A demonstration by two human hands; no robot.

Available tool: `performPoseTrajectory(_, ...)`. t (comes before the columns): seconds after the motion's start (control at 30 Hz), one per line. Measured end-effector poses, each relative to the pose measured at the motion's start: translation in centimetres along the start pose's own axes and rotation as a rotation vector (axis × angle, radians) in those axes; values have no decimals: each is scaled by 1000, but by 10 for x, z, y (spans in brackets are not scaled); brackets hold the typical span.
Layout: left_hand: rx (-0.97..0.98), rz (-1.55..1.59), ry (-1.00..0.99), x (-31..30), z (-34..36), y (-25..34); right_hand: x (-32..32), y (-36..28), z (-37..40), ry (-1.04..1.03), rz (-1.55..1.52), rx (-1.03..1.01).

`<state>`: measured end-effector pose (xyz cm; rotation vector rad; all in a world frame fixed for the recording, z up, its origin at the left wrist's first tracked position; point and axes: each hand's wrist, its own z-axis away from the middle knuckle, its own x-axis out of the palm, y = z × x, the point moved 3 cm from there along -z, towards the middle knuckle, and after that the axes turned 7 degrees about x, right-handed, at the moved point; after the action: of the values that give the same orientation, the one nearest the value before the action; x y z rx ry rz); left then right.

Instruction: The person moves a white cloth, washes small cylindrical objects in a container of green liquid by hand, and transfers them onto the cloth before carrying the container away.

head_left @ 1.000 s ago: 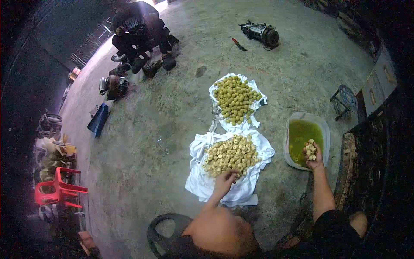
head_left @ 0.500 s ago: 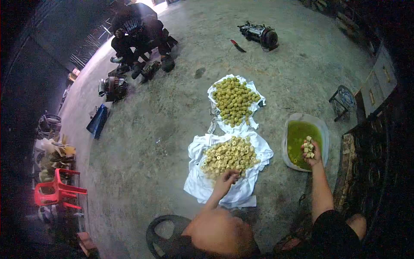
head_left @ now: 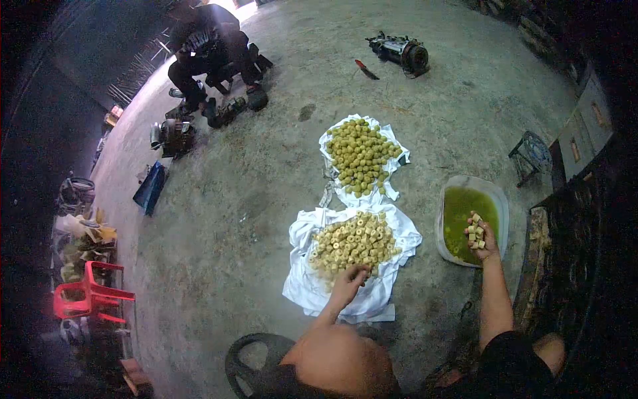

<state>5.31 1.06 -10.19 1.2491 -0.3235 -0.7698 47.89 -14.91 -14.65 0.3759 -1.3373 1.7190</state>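
Observation:
My left hand is over the near edge of a heap of small pale-yellow pieces, many with a round hole through the middle. Its fingers are curled together at the pieces; what they hold, if anything, is too small to make out. The heap lies on a white cloth on the floor. Off to the right, my right hand is turned palm up with several pale-yellow pieces in its bent fingers. It is over a translucent basin of yellow-green liquid, where a few pieces show near the edge.
Beyond the near cloth, round green fruits are heaped on another white cloth. A motor-like machine part and a red-handled knife lie farther off. Another person sits at the upper left. A stool is at right, a red chair at left.
My left hand has lowered slightly onto the near edge of the heap and its fingers have drawn together. My right hand still holds its pieces over the basin, shifted a little.

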Motion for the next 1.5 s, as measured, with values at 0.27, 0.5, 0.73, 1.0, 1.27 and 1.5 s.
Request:
performPoseTrajectory(0.27,32,43,36,-3,-4,6,1,6,1,131,9,93)
performPoseTrajectory(0.5,69,54,5,7,-16,-20,4,-2,-5,134,4,166)
performPoseTrajectory(0.73,-73,-39,108,-12,-12,-43,66,-53,4,331,310,170)
performPoseTrajectory(1.0,6,-10,99,-3,5,-18,27,-62,-30,380,952,466)
performPoseTrajectory(1.27,78,133,442,-11,52,-54,132,-19,-32,179,790,295)
performPoseTrajectory(1.5,282,81,796,-65,40,-76,252,194,-75,-221,1188,-123)
